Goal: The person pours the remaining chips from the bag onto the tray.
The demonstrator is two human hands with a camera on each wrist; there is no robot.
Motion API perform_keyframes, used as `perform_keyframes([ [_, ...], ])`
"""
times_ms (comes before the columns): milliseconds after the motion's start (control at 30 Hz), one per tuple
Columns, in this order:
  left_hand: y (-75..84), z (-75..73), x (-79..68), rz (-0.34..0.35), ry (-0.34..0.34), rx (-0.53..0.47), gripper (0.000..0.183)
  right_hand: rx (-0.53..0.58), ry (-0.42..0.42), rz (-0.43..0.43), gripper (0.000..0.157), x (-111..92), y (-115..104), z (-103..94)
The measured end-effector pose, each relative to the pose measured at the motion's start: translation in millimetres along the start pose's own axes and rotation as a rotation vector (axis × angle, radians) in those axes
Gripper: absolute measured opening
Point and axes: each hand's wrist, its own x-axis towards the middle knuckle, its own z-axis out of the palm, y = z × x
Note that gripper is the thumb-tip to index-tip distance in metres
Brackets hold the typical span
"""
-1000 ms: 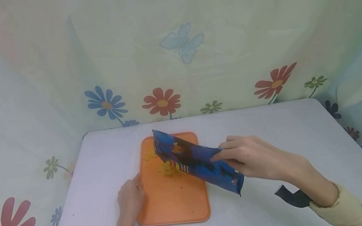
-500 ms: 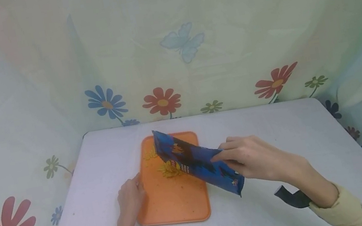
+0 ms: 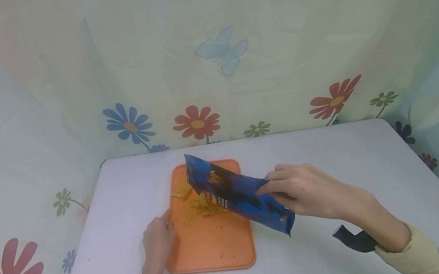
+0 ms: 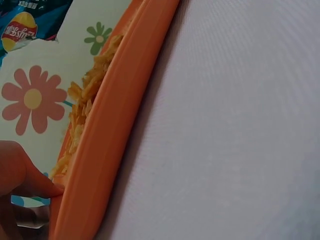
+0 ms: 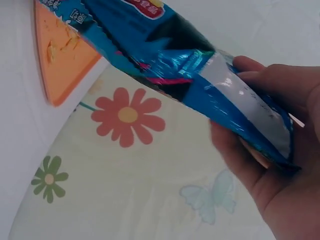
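A blue potato chip bag [image 3: 235, 188] slants above the orange tray [image 3: 208, 249], its far left end the higher one in the head view. My right hand [image 3: 306, 190] grips the bag near its lower right end; the right wrist view shows thumb and fingers on either side of the crinkled foil [image 5: 230, 85]. Yellow chips [image 3: 203, 206] lie in a loose pile on the tray beneath the bag, which hides part of them. At the tray's left side, my left hand [image 3: 160, 240] pinches the rim, as the left wrist view shows with fingertips on the orange edge [image 4: 75, 200].
The tray rests on a white-covered table [image 3: 311, 258]. Behind the table and along its sides hangs a pale curtain [image 3: 281, 38] printed with flowers and a butterfly. Dark straps [image 3: 356, 239] sit at both wrists.
More chips have come onto the tray, and the pile has spread left and toward the front. The bag's far end has risen slightly. Both hands have kept their places.
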Motion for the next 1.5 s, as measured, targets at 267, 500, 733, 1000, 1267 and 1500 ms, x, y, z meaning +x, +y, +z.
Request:
perform_keyframes([
  [267,0.9,-0.6,-0.6,-0.005,0.001,-0.002,0.043,-0.002,0.008,0.006,0.025,-0.4,-0.2,-0.1],
  [500,0.0,-0.5,-1.4,0.014,0.009,-0.008,0.043,-0.004,0.012,0.001,0.024,-0.7,0.4,-1.2],
  [733,0.0,0.3,-0.3,0.002,0.007,-0.012,0.043,-0.005,0.030,-0.005,0.023,-1.5,1.3,-0.1],
  [1000,-0.6,0.9,-0.4,0.016,0.011,-0.010,0.042,-0.006,0.046,-0.018,0.023,-1.1,2.1,1.5],
  [1267,-2.2,2.2,1.1,0.014,0.029,-0.002,0.041,0.007,0.036,-0.029,0.026,0.5,0.1,-0.8],
  [1500,-3.0,3.3,1.9,0.011,0.025,0.006,0.042,0.003,0.003,-0.013,0.024,2.3,-1.6,-1.7],
])
